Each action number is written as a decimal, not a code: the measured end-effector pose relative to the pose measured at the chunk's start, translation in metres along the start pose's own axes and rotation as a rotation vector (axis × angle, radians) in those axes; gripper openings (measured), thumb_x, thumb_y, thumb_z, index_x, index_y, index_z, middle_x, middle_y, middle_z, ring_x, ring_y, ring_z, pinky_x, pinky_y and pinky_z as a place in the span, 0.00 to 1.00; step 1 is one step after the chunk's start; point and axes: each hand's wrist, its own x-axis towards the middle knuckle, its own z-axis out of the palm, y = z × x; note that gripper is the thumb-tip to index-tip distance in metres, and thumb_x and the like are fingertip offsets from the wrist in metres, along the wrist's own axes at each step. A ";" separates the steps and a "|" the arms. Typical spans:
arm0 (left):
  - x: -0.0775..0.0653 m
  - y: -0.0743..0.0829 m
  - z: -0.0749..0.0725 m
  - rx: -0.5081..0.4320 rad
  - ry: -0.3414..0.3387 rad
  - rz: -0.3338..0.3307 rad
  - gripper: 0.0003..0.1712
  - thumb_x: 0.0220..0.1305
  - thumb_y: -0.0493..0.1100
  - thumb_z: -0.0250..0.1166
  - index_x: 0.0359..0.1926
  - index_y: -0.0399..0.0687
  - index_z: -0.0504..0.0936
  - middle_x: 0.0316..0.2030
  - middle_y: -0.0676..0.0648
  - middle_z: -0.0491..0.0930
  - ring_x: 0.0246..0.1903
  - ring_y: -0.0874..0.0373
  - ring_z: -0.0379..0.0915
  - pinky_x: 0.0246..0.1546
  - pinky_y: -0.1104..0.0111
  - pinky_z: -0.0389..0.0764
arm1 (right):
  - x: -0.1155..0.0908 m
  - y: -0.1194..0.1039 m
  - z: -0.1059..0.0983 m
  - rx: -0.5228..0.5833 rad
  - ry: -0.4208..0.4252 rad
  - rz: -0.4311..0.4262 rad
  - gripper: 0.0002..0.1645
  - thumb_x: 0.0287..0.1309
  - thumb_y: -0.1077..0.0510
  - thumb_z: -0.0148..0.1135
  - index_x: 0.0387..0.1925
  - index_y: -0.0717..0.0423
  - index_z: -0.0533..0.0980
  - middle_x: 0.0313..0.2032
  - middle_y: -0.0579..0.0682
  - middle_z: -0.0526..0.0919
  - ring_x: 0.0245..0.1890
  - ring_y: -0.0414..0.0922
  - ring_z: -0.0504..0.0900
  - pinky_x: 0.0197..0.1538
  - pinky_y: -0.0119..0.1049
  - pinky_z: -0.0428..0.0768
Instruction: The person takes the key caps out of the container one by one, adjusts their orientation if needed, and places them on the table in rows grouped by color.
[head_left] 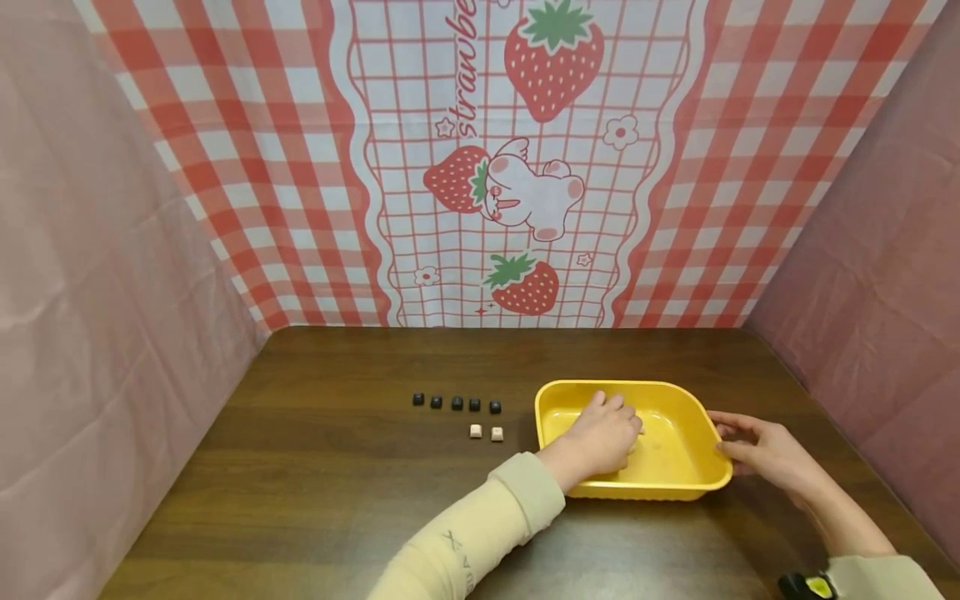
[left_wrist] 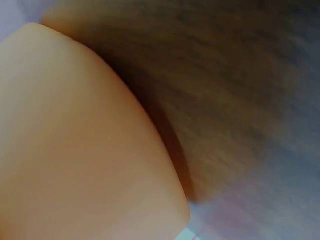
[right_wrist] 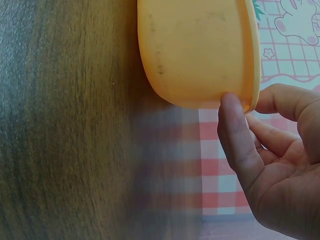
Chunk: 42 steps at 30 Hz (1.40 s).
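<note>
A yellow plastic tub [head_left: 663,492] stands on the right part of the table. My left hand [head_left: 600,433] reaches over the near rim down into it. Its fingers are bent, but the fingertips are mostly hidden, so I cannot tell whether they hold anything. At the tub's right end my right hand [head_left: 768,450] pinches the rim, and the right wrist view shows the thumb [right_wrist: 235,125] against the wall. Left of the tub, several black keycaps [head_left: 457,403] lie in a row. Two cream keycaps [head_left: 476,431] sit nearer me, below that row's right end.
Dark wood-grain table [head_left: 315,500] lies under everything. A red-and-white strawberry cloth [head_left: 495,167] hangs behind it, with pink cloth [head_left: 112,292] at both sides. A blurred orange surface [left_wrist: 90,140] fills much of the left wrist view.
</note>
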 end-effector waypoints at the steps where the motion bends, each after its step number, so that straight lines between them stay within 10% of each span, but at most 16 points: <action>1: 0.000 0.000 0.000 0.006 -0.004 0.001 0.21 0.58 0.60 0.62 0.53 0.68 0.74 0.48 0.64 0.72 0.48 0.64 0.60 0.43 0.68 0.57 | 0.000 0.000 0.000 0.002 0.001 -0.001 0.37 0.59 0.59 0.60 0.64 0.74 0.58 0.51 0.69 0.72 0.35 0.35 0.79 0.35 0.38 0.82; 42: -0.012 -0.014 -0.007 -0.047 -0.016 -0.023 0.15 0.58 0.58 0.62 0.46 0.62 0.78 0.42 0.60 0.75 0.44 0.62 0.61 0.45 0.67 0.57 | -0.001 0.000 0.001 0.019 0.005 -0.014 0.36 0.59 0.60 0.60 0.64 0.75 0.59 0.50 0.70 0.72 0.36 0.36 0.80 0.35 0.38 0.82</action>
